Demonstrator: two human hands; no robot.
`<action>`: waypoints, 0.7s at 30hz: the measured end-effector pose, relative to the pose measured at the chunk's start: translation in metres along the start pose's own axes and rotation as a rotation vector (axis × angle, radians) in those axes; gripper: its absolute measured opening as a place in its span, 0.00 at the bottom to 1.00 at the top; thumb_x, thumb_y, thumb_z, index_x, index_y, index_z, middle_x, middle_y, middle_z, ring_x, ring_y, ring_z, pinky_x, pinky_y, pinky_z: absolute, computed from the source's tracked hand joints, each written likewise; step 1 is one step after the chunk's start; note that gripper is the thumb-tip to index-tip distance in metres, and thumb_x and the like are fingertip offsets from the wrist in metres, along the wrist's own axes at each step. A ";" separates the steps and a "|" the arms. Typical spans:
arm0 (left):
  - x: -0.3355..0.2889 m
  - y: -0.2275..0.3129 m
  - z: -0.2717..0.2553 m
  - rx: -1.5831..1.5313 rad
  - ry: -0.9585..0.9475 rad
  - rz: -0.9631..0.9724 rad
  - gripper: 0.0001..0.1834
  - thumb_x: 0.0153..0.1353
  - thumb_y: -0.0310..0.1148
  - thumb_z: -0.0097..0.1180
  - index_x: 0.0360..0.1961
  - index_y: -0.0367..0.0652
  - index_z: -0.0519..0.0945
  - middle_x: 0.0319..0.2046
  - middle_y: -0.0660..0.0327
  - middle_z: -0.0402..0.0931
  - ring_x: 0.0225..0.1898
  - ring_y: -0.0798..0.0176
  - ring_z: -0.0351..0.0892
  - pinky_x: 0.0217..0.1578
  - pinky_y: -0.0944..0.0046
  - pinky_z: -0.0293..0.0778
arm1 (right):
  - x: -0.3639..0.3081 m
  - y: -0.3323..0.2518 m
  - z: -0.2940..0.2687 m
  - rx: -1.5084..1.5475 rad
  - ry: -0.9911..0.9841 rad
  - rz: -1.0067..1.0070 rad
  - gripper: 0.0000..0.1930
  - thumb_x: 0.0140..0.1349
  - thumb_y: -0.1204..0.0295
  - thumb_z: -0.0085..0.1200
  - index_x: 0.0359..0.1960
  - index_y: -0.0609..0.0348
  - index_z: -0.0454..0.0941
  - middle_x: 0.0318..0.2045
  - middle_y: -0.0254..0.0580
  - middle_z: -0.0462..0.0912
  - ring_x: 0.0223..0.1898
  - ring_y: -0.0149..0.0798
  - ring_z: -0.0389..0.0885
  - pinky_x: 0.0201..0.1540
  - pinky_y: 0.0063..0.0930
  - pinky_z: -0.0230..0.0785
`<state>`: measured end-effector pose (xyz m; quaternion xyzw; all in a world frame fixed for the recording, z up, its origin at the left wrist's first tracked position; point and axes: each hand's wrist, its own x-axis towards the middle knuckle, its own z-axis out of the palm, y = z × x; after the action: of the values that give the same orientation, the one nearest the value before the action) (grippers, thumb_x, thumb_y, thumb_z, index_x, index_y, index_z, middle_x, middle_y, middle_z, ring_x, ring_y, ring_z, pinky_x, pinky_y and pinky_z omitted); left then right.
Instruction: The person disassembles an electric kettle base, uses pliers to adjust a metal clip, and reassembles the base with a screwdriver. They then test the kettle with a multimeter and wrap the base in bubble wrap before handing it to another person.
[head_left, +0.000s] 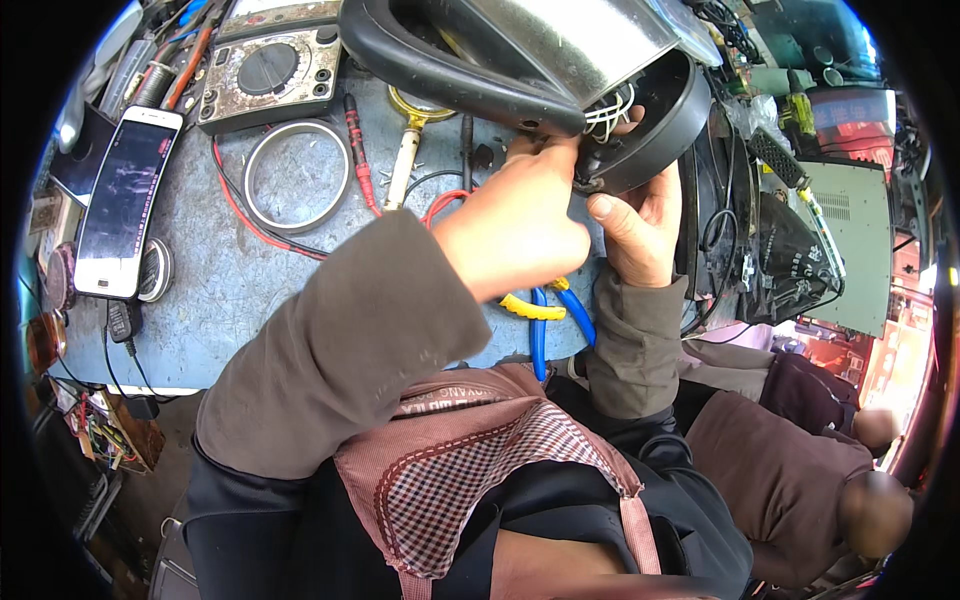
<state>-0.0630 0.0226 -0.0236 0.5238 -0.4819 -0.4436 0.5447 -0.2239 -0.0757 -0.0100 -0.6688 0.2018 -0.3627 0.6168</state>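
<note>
An electric kettle lies tipped over at the top of the head view, with a shiny steel body (560, 45) and a thick black handle (440, 75). Its black plastic base (655, 140) stands partly away from the body, and white wires (612, 115) run across the gap. My right hand (645, 225) grips the base from below, thumb on the near side. By the lower end of the handle, my left hand (515, 220) has its fingers curled against the base; their tips are hidden. Pliers with blue and yellow handles (540, 310) lie below my hands.
On the blue bench (240, 335) are a phone (130, 205), a multimeter (265, 75), a metal ring (298, 175), a red test probe (360, 155) and a brass-rimmed tool with a pale handle (405, 160). Cables and a grey-green case (850, 250) crowd the right. People sit at lower right.
</note>
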 end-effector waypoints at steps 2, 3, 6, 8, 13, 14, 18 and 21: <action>-0.017 0.011 0.000 0.253 0.112 0.029 0.34 0.58 0.20 0.57 0.69 0.30 0.76 0.45 0.41 0.85 0.46 0.36 0.88 0.49 0.46 0.83 | 0.000 -0.002 0.005 0.059 0.026 0.005 0.45 0.59 0.76 0.80 0.76 0.61 0.66 0.66 0.50 0.80 0.66 0.44 0.83 0.70 0.42 0.78; -0.026 0.017 -0.001 0.382 0.167 0.045 0.32 0.58 0.20 0.58 0.67 0.29 0.77 0.45 0.41 0.85 0.46 0.33 0.87 0.49 0.44 0.83 | 0.000 -0.002 0.004 0.052 0.025 0.006 0.44 0.59 0.77 0.80 0.76 0.61 0.66 0.66 0.50 0.80 0.65 0.45 0.83 0.70 0.42 0.78; -0.034 0.034 -0.009 0.715 0.457 0.446 0.23 0.54 0.24 0.63 0.54 0.37 0.84 0.41 0.50 0.83 0.40 0.45 0.86 0.43 0.48 0.81 | 0.004 -0.001 0.003 0.049 0.017 0.021 0.43 0.59 0.79 0.77 0.76 0.61 0.66 0.66 0.50 0.80 0.65 0.44 0.83 0.69 0.43 0.79; -0.028 0.048 -0.020 0.827 0.646 0.761 0.30 0.49 0.20 0.64 0.57 0.43 0.87 0.49 0.53 0.85 0.47 0.47 0.85 0.53 0.47 0.81 | 0.004 -0.005 0.006 0.021 0.042 0.032 0.45 0.59 0.79 0.76 0.77 0.62 0.66 0.67 0.49 0.79 0.66 0.44 0.83 0.71 0.43 0.78; -0.005 0.032 -0.043 1.241 0.486 0.481 0.45 0.53 0.25 0.69 0.76 0.44 0.72 0.49 0.56 0.83 0.51 0.49 0.83 0.66 0.40 0.73 | 0.009 -0.006 0.010 -0.051 0.071 0.064 0.44 0.54 0.73 0.80 0.74 0.61 0.71 0.77 0.52 0.67 0.75 0.44 0.72 0.74 0.47 0.75; -0.001 0.030 -0.047 1.164 0.470 0.512 0.45 0.53 0.25 0.70 0.75 0.43 0.72 0.47 0.57 0.84 0.49 0.49 0.84 0.62 0.43 0.75 | 0.011 -0.001 0.007 -0.093 0.093 0.034 0.43 0.53 0.73 0.81 0.72 0.60 0.73 0.79 0.54 0.63 0.77 0.46 0.70 0.74 0.48 0.75; 0.009 0.034 -0.061 0.993 0.414 0.596 0.45 0.49 0.28 0.71 0.73 0.45 0.74 0.41 0.58 0.86 0.44 0.47 0.86 0.51 0.48 0.78 | 0.021 0.013 0.005 -0.228 0.170 -0.063 0.39 0.49 0.70 0.84 0.64 0.56 0.79 0.85 0.61 0.49 0.82 0.51 0.63 0.76 0.52 0.72; 0.008 0.043 -0.062 0.993 0.420 0.536 0.44 0.46 0.27 0.69 0.71 0.43 0.74 0.42 0.57 0.87 0.44 0.49 0.87 0.49 0.48 0.78 | 0.025 0.013 0.004 -0.221 0.168 -0.123 0.36 0.48 0.69 0.85 0.59 0.56 0.79 0.86 0.64 0.46 0.82 0.55 0.63 0.76 0.53 0.72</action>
<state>-0.0018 0.0258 0.0207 0.6523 -0.6288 0.1004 0.4111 -0.2023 -0.0934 -0.0169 -0.7110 0.2499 -0.4302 0.4970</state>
